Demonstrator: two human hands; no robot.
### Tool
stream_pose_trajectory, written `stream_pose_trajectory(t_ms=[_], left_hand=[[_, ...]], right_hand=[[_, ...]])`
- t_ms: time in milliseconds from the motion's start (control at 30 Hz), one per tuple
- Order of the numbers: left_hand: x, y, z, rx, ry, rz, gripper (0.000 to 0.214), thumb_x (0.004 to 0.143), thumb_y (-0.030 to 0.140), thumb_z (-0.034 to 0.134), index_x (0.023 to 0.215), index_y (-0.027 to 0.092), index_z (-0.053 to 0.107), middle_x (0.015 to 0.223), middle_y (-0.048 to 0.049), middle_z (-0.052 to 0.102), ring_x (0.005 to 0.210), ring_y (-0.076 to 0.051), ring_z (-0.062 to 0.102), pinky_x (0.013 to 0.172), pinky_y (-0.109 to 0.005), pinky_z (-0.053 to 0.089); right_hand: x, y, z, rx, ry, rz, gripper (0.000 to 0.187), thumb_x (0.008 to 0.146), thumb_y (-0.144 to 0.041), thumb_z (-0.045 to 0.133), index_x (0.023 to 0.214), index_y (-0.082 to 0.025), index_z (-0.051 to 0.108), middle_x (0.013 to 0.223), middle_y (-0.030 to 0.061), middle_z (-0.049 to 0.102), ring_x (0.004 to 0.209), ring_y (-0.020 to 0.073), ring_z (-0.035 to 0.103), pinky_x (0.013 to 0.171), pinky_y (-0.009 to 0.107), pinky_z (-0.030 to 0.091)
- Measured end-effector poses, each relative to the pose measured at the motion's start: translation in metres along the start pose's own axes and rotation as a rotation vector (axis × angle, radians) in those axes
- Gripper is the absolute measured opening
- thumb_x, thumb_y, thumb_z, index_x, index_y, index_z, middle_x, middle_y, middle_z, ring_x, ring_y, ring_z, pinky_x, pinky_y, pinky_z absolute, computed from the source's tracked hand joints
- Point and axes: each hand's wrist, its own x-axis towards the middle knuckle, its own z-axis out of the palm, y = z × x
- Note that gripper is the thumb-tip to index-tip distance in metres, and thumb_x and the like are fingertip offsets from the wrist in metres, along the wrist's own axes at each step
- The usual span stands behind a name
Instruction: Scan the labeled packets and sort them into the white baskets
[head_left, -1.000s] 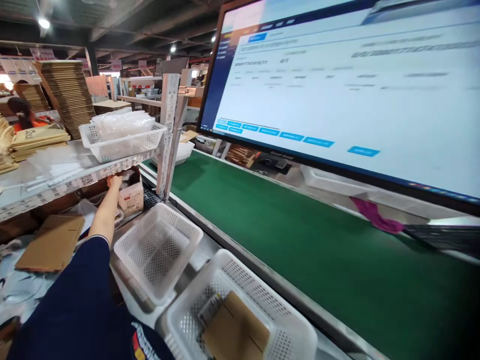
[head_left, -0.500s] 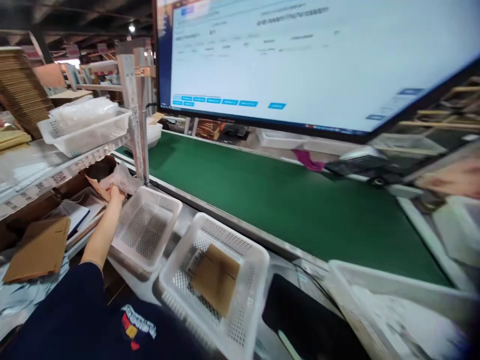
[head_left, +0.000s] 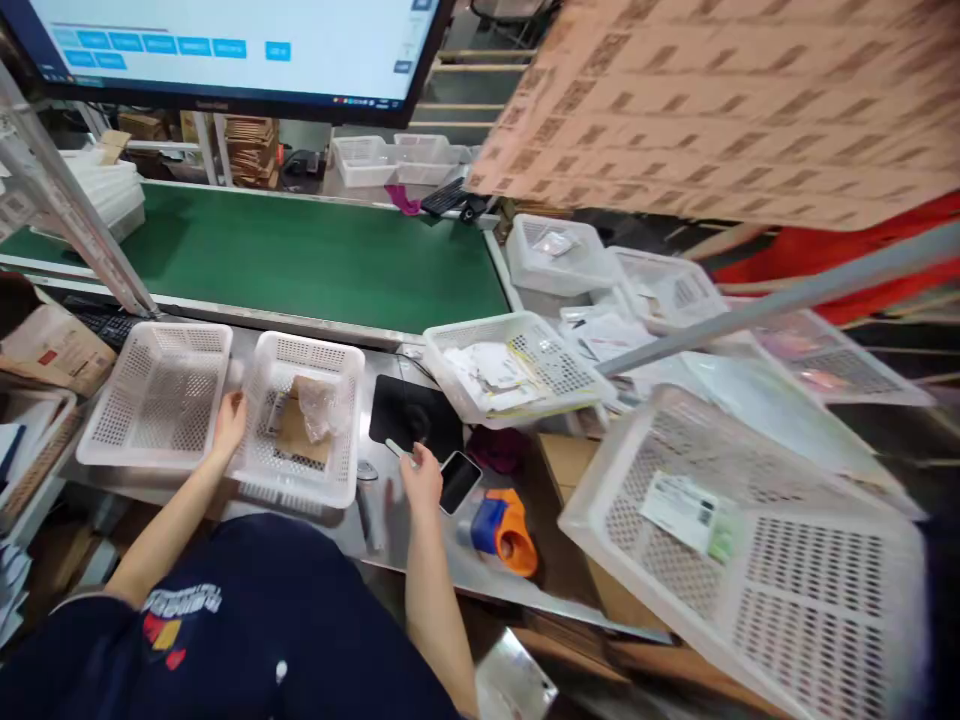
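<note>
My left hand [head_left: 229, 424] is between two white plastic baskets, its fingers curled at the left rim of the second basket [head_left: 349, 420]. Inside that basket lie a flat brown cardboard piece [head_left: 294, 440] and a crumpled clear plastic bag [head_left: 318, 408]. To its left, the other basket [head_left: 154, 455] holds nothing visible. My right hand [head_left: 422, 478] is closed around a pale green, pen-like stick [head_left: 394, 448] at the lower edge of a black mat [head_left: 382, 405]. Just right of this hand lies a smartphone [head_left: 459, 482].
An orange and blue tape dispenser [head_left: 510, 535] stands near the table's front edge. Beyond the baskets runs a green conveyor belt [head_left: 315, 265]. A basket of papers [head_left: 525, 325] and a large tilted basket [head_left: 600, 500] are on the right. A monitor [head_left: 225, 100] hangs at upper left.
The view has swung right and down. My left hand has come from the left shelf to the baskets, and the clear plastic now lies in the second basket. My right hand has come into view.
</note>
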Motion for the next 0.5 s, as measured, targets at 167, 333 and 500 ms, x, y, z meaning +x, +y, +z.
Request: stream_pose_trajectory(t_ms=[167,333,500], left_hand=[[-0.067,-0.058,-0.009,0.300,0.020,0.338,0.030,0.095,0.032,0.064,0.122,0.025,0.075,0.144,-0.0191,0.076,0.146,-0.039,0.068,0.134,-0.059,0.046],[-0.110,-0.124,0.035,0.499,-0.116,0.413,0.024,0.094,0.034,0.057,0.096,0.038,0.081,0.103,-0.0090,0.086,0.106,-0.038,0.083,0.115,-0.067,0.058],[-0.103,-0.148,0.082,0.594,0.013,0.419,0.013,0.087,0.031,0.062,0.081,0.035,0.073,0.087,-0.0071,0.082,0.088,-0.035,0.083,0.093,-0.061,0.064]], right_hand=[[0.048,0.023,-0.012,-0.083,0.006,-0.036,0.073,0.081,-0.048,0.051,0.136,-0.005,0.072,0.143,0.0306,0.067,0.139,0.0424,0.062,0.126,0.058,0.045],[0.088,0.009,-0.011,-0.102,0.043,-0.187,0.085,0.068,-0.063,0.053,0.127,-0.007,0.078,0.144,0.0373,0.063,0.143,0.0597,0.059,0.120,0.071,0.049],[0.107,0.016,-0.015,-0.030,0.058,-0.403,0.069,0.067,-0.081,0.050,0.096,-0.026,0.079,0.112,0.0255,0.070,0.118,0.0641,0.071,0.098,0.082,0.058]])
